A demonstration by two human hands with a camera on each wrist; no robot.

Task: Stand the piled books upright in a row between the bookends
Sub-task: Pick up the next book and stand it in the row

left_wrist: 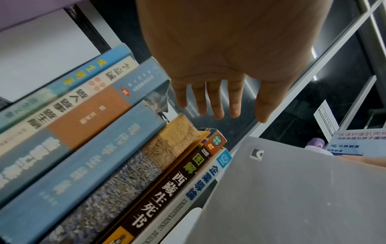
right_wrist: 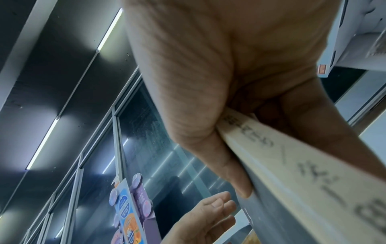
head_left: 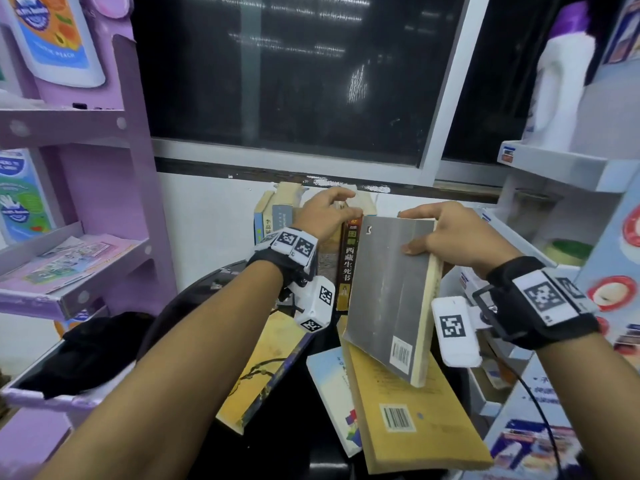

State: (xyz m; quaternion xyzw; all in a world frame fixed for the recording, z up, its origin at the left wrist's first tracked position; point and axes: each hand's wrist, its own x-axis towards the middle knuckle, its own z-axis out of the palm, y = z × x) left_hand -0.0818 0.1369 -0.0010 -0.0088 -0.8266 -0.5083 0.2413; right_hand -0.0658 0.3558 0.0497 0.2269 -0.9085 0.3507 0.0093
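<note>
My right hand [head_left: 446,233] grips a grey-covered book [head_left: 391,296] near its top edge, thumb on the cover, holding it upright and slightly tilted just right of the standing row. The row of upright books [left_wrist: 94,148] stands against the wall under the window, with a dark brown spine [head_left: 349,268] at its right end. My left hand [head_left: 325,213] hovers over the row's tops with straight, relaxed fingers [left_wrist: 217,102], holding nothing. In the right wrist view the thumb [right_wrist: 208,148] presses the grey book's [right_wrist: 292,173] cover beside its cream spine. Bookends are hidden.
A yellow book [head_left: 415,417], a white-blue book [head_left: 332,389] and another yellow-and-purple book [head_left: 263,368] lie piled on the dark table below. A purple display rack [head_left: 104,202] stands left, white shelves with a bottle [head_left: 561,98] right. A dark window is behind.
</note>
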